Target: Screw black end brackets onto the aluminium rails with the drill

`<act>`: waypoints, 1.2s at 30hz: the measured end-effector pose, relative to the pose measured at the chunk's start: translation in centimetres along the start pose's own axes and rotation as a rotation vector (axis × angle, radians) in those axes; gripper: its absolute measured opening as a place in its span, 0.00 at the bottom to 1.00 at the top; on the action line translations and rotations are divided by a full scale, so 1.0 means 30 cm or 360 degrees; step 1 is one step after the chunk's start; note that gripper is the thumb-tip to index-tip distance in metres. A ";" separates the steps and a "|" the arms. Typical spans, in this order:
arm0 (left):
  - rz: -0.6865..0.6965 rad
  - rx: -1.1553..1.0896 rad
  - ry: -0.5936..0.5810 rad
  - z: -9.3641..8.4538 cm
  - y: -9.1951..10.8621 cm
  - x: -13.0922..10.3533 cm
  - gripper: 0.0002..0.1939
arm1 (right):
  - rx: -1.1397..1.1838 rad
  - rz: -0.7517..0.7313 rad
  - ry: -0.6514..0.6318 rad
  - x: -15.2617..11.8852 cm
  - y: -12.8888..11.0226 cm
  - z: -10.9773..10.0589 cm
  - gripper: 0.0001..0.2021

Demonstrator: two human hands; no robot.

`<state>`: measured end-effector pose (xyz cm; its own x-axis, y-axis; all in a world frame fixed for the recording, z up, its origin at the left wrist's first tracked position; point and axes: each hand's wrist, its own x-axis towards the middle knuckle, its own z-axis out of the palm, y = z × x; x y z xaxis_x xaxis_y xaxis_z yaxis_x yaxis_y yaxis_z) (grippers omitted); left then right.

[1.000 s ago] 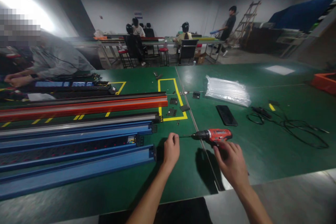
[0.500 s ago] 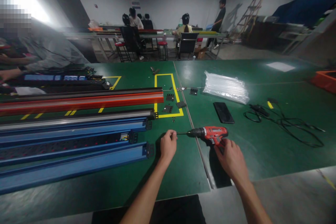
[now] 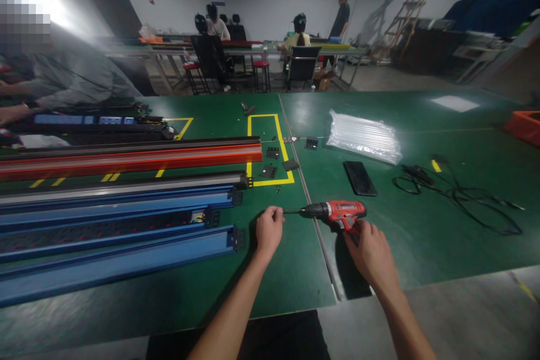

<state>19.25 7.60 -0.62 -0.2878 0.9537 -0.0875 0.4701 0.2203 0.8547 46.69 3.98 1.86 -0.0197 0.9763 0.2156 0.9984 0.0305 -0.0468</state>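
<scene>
Power drill (image 3: 346, 210), right of frame centre, is gripped by the right hand (image 3: 373, 248); its bit (image 3: 292, 211) is pinched by the left hand (image 3: 269, 232), apparently for steadying; straight alignment seems required next.

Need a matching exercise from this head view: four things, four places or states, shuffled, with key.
Things
1. Power drill
2. Left hand
3. Smartphone
4. Orange bin

Places or states
A. Flat on the green table, between the drill and the plastic-wrapped bundle
B. At the right edge of the picture
C. Gripped by its handle in the right hand
D. At the far end of the drill bit

Pairs: 1-C, 2-D, 3-A, 4-B
</scene>
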 end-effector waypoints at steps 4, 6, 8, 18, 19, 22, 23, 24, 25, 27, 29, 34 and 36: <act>-0.0033 0.0016 -0.0004 -0.003 0.008 0.001 0.11 | -0.0017 0.0008 -0.0005 0.000 -0.002 -0.003 0.15; -0.0045 0.0025 -0.0013 -0.005 0.013 0.001 0.12 | -0.0022 0.0012 -0.0004 0.000 -0.002 -0.001 0.15; -0.0049 0.0034 -0.0026 -0.008 0.018 0.001 0.12 | -0.0024 0.0006 -0.0002 0.000 0.001 0.002 0.16; -0.0044 0.0071 -0.0072 -0.016 0.025 -0.001 0.11 | -0.0020 0.0013 -0.0003 0.000 0.001 0.004 0.16; -0.0047 0.0074 -0.0074 -0.016 0.025 0.000 0.11 | -0.0020 0.0013 -0.0003 0.000 0.001 0.003 0.16; -0.0049 0.0081 -0.0081 -0.015 0.025 0.002 0.11 | -0.0015 0.0015 0.0003 0.001 -0.001 0.001 0.16; -0.0048 0.0082 -0.0082 -0.015 0.025 0.002 0.11 | -0.0015 0.0013 0.0006 0.001 -0.001 0.000 0.16; -0.0046 0.0083 -0.0082 -0.015 0.025 0.002 0.11 | -0.0019 0.0012 0.0007 0.001 -0.001 -0.001 0.16; -0.0043 0.0084 -0.0082 -0.016 0.025 0.002 0.11 | -0.0025 0.0011 0.0007 0.001 -0.002 -0.002 0.16; -0.0036 0.0083 -0.0084 -0.016 0.023 0.002 0.12 | -0.0030 0.0012 0.0002 0.002 -0.003 -0.005 0.15; -0.0025 0.0082 -0.0087 -0.016 0.020 0.002 0.11 | -0.0026 0.0013 -0.0004 0.002 -0.005 -0.008 0.15; -0.0007 0.0070 -0.0091 -0.013 0.010 0.003 0.10 | 0.0000 0.0023 -0.0011 0.003 -0.011 -0.015 0.16; -0.0002 0.0062 -0.0093 -0.012 0.007 0.003 0.10 | 0.0008 0.0036 -0.0023 0.003 -0.012 -0.017 0.16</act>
<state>19.03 7.65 -0.25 -0.2400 0.9634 -0.1192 0.5020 0.2283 0.8342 46.35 3.97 2.39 0.0023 0.9797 0.2005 0.9984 0.0091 -0.0563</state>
